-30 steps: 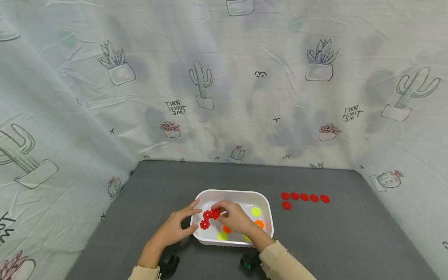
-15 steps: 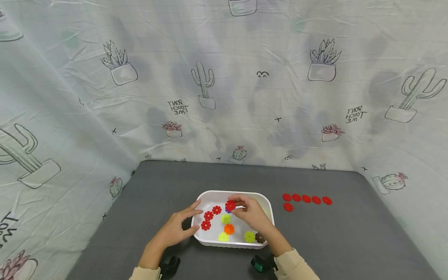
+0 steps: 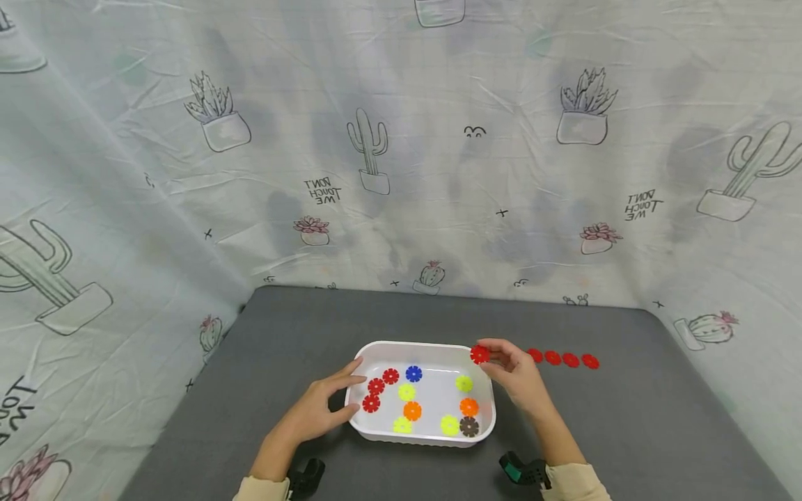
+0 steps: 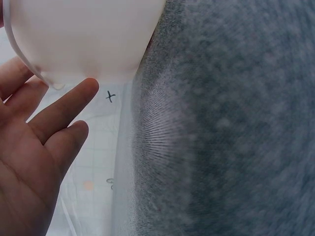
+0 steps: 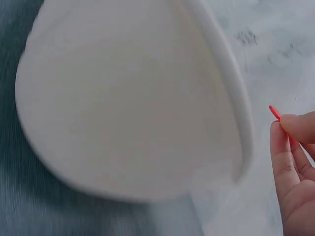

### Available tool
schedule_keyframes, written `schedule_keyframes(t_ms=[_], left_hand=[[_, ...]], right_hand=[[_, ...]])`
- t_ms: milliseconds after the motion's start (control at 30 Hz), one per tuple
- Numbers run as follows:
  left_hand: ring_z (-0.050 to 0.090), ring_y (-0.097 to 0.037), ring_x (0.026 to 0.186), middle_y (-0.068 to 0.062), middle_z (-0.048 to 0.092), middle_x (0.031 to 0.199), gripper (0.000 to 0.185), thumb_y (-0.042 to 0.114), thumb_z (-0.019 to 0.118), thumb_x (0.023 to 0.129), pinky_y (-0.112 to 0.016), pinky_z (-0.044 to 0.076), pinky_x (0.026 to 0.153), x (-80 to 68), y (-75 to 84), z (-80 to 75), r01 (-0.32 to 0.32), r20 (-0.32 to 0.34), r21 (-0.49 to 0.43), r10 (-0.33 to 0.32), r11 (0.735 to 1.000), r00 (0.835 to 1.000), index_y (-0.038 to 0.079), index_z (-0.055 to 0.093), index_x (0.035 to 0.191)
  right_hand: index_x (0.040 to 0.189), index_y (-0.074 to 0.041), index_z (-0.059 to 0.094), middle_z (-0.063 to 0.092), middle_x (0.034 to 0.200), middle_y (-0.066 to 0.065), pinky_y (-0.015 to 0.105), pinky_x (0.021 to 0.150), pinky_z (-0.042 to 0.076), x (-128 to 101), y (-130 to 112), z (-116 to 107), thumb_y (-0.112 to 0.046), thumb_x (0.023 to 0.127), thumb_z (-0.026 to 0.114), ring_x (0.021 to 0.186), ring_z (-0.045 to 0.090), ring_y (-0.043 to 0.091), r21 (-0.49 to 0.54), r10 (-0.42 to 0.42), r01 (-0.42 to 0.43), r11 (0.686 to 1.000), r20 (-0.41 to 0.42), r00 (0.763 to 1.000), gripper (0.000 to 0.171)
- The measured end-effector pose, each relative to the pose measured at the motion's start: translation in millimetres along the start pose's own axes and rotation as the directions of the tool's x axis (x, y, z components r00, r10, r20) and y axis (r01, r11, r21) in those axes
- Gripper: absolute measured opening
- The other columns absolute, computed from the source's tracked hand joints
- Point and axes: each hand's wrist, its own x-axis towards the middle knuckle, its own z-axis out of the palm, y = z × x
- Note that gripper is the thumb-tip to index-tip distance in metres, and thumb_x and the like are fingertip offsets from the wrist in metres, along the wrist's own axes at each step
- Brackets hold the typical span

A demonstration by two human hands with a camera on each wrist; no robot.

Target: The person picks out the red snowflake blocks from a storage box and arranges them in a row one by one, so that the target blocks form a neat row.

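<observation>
My right hand [image 3: 521,379] pinches a red notched plastic disc [image 3: 480,354] between thumb and fingertips, over the right rear corner of a white tray [image 3: 416,440]. In the right wrist view the disc [image 5: 274,113] shows edge-on, above the tray's rim. My left hand [image 3: 310,410] rests at the tray's left end with its fingers spread; in the left wrist view a fingertip [image 4: 90,86] touches the outer wall. Inside the tray at left lie three red discs [image 3: 376,386].
Blue [image 3: 413,374], yellow [image 3: 406,392], orange [image 3: 412,410] and brown [image 3: 469,426] discs lie scattered in the tray. To its right, on the grey table [image 3: 301,320], runs a row of red discs [image 3: 553,358], partly hidden by my right hand. A patterned cloth [image 3: 426,167] hangs behind.
My right hand has lifted a red disc from the others and carried it rightward across the tray to its right rear corner. My left hand stays at the tray's left end.
</observation>
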Motion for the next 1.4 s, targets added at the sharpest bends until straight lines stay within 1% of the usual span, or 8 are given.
schedule_keyframes(t_ms=[233, 433, 633, 833, 1033, 1133, 1300, 1400], left_hand=[[0.044, -0.019, 0.123, 0.002, 0.037, 0.142, 0.043, 0.029, 0.062, 0.081, -0.047, 0.040, 0.095, 0.4, 0.9, -0.5, 0.010, 0.010, -0.009, -0.010, 1.000, 1.000, 0.016, 0.057, 0.121], [0.042, -0.019, 0.125, 0.003, 0.036, 0.142, 0.043, 0.030, 0.062, 0.081, -0.048, 0.039, 0.095, -0.8, 1.4, -0.7, 0.029, 0.019, -0.018, -0.028, 0.999, 0.999, 0.016, 0.057, 0.121], [0.041, -0.018, 0.126, 0.004, 0.035, 0.143, 0.043, 0.028, 0.062, 0.081, -0.046, 0.039, 0.096, 0.2, 2.1, -1.8, 0.025, 0.022, -0.012, -0.025, 1.000, 0.999, 0.016, 0.056, 0.122], [0.040, -0.019, 0.126, 0.004, 0.035, 0.143, 0.043, 0.026, 0.063, 0.081, -0.047, 0.039, 0.096, -0.7, 3.2, -3.2, 0.039, 0.026, -0.011, -0.039, 0.999, 0.999, 0.016, 0.056, 0.122], [0.041, -0.018, 0.125, 0.002, 0.036, 0.142, 0.042, 0.027, 0.062, 0.081, -0.044, 0.040, 0.096, -1.3, 4.2, -4.0, 0.023, 0.017, -0.005, -0.023, 1.000, 1.000, 0.016, 0.057, 0.121], [0.041, -0.018, 0.125, 0.004, 0.036, 0.142, 0.042, 0.027, 0.063, 0.081, -0.045, 0.039, 0.096, -1.2, 3.8, -3.3, 0.033, 0.018, -0.005, -0.033, 0.999, 0.999, 0.016, 0.057, 0.121], [0.041, -0.018, 0.126, 0.005, 0.036, 0.142, 0.042, 0.026, 0.063, 0.081, -0.046, 0.039, 0.096, -0.6, 3.4, -2.9, 0.043, 0.021, -0.006, -0.043, 0.999, 0.999, 0.017, 0.057, 0.122], [0.042, -0.018, 0.125, 0.003, 0.037, 0.142, 0.042, 0.025, 0.063, 0.080, -0.046, 0.040, 0.095, -0.3, 3.9, -2.8, 0.030, 0.016, 0.007, -0.030, 1.000, 0.999, 0.016, 0.057, 0.121]], right_hand=[[0.115, 0.001, 0.056, 0.063, 0.101, 0.006, 0.018, 0.070, 0.050, -8.5, 22.6, -26.8, -0.007, 0.080, 0.064, 0.085, 0.057, 0.007, -0.032, 0.038, -0.043, 0.999, -0.147, 0.988, 0.036], [0.119, 0.004, 0.053, 0.063, 0.101, -0.007, 0.015, 0.071, 0.049, -19.4, 41.2, -48.4, -0.005, 0.080, 0.064, 0.087, 0.058, 0.003, 0.009, 0.094, -0.095, 0.995, -0.252, 0.963, 0.041], [0.121, 0.006, 0.050, 0.059, 0.103, -0.009, 0.011, 0.071, 0.047, -28.5, 55.3, -67.6, -0.005, 0.081, 0.063, 0.090, 0.055, 0.002, 0.043, 0.139, -0.133, 0.990, -0.337, 0.931, 0.043], [0.120, 0.005, 0.051, 0.057, 0.103, -0.011, 0.009, 0.068, 0.046, -32.2, 68.3, -73.4, -0.009, 0.081, 0.064, 0.087, 0.054, -0.001, 0.031, 0.181, -0.183, 0.983, -0.378, 0.908, 0.044], [0.119, 0.006, 0.052, 0.057, 0.103, -0.019, 0.007, 0.067, 0.045, -33.4, 78.4, -74.4, -0.010, 0.080, 0.064, 0.085, 0.053, -0.004, -0.061, 0.143, -0.178, 0.982, -0.377, 0.915, 0.044], [0.118, 0.003, 0.055, 0.059, 0.107, -0.010, 0.006, 0.069, 0.044, -33.1, 80.7, -73.8, -0.011, 0.080, 0.064, 0.086, 0.052, -0.005, -0.148, 0.101, -0.167, 0.975, -0.375, 0.922, 0.041], [0.117, -0.006, 0.058, 0.060, 0.112, 0.014, 0.005, 0.068, 0.043, -33.1, 82.9, -73.0, -0.013, 0.081, 0.064, 0.089, 0.052, -0.005, -0.345, 0.086, -0.224, 0.911, -0.372, 0.924, 0.037], [0.118, -0.009, 0.059, 0.061, 0.112, 0.014, 0.006, 0.068, 0.043, -33.7, 83.3, -72.3, -0.012, 0.082, 0.064, 0.092, 0.057, 0.007, -0.440, 0.082, -0.251, 0.862, -0.369, 0.926, 0.037]])
